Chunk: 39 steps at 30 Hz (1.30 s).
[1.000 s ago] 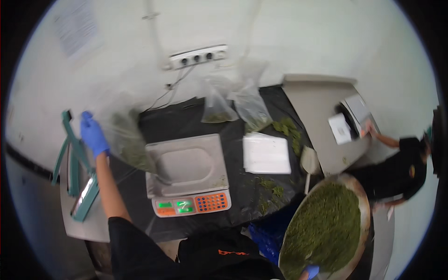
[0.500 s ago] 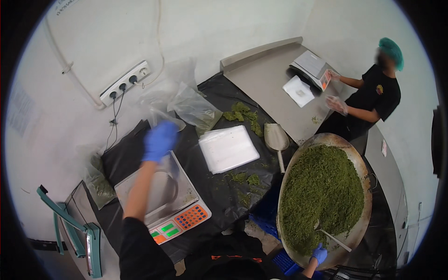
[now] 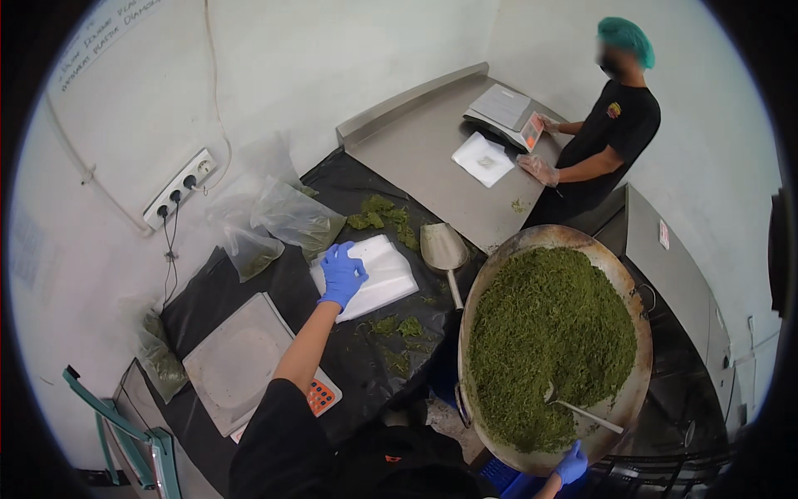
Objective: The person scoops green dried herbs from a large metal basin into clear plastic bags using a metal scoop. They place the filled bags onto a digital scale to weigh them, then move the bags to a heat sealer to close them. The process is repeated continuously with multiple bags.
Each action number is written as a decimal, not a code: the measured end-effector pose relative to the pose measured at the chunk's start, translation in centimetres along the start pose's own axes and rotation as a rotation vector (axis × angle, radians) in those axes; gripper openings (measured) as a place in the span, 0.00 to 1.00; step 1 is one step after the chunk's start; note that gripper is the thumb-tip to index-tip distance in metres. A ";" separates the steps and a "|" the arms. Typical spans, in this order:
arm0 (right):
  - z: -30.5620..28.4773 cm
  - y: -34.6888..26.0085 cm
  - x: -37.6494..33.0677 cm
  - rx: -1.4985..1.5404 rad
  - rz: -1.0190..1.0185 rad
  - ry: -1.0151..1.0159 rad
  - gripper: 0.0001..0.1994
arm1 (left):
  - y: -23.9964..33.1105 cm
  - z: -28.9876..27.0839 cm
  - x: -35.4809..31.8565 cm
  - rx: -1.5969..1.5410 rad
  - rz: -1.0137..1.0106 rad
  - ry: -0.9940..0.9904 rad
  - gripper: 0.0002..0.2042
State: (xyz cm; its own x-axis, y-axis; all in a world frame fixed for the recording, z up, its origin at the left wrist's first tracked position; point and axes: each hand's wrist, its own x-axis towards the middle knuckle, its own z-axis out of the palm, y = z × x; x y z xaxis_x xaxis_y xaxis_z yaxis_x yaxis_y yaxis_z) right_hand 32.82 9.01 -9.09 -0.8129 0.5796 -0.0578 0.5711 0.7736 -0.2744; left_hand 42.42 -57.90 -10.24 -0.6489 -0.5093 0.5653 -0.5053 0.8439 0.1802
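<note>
My left hand (image 3: pixel 342 274), in a blue glove, is over the left part of a stack of clear plastic sheets or bags (image 3: pixel 384 274). Its fingers are slightly bent and the thumb stands apart; nothing shows in its grasp. My right hand (image 3: pixel 570 464), also blue-gloved, is at the near rim of a big wok (image 3: pixel 622 287), its fingers mostly stretched out. Chopped green leafy material (image 3: pixel 549 341) fills the wok. A metal spoon (image 3: pixel 586 413) rests in it, handle toward the right, apart from my hand. Left of my forearm sits a weighing scale (image 3: pixel 237 358), its pan bare.
Partly filled clear bags (image 3: pixel 295 212) lean at the wall; another bag (image 3: pixel 162 358) lies left. A metal scoop (image 3: pixel 445 249) and green scraps (image 3: pixel 409 327) lie nearby. A teal bag sealer (image 3: pixel 125 441) stands lower left. Across, a person (image 3: pixel 611 133) works at another scale (image 3: pixel 503 112).
My left hand has moved right, from over the scale and near the bags to the plastic stack. My right hand has shifted slightly away from the spoon. The whole view has shifted.
</note>
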 end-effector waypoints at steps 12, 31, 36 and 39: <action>4.2 -1.7 1.5 0.234 -0.566 0.164 0.08 | 0.0 0.9 2.6 -0.506 -0.166 -0.895 0.16; 9.8 -32.3 -26.8 1.055 -0.604 -0.954 0.26 | 7.7 -4.5 -3.0 -0.369 -0.278 -0.649 0.17; 14.8 -34.6 -28.1 0.788 -0.760 -0.676 0.18 | 6.8 -7.0 -3.2 -0.298 -0.301 -0.344 0.13; 12.0 -34.8 -28.0 0.735 -1.280 -0.048 0.13 | 7.7 -7.9 -3.9 -0.291 -0.167 -0.256 0.07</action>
State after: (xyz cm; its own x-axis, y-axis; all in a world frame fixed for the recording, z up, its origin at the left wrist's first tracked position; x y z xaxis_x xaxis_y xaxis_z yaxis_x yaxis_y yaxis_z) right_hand 34.38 -37.24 -9.41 -0.7189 -0.4025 0.5667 -0.6949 0.4318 -0.5749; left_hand 45.57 -48.03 -4.69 -0.7108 -0.6373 0.2976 -0.4576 0.7403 0.4925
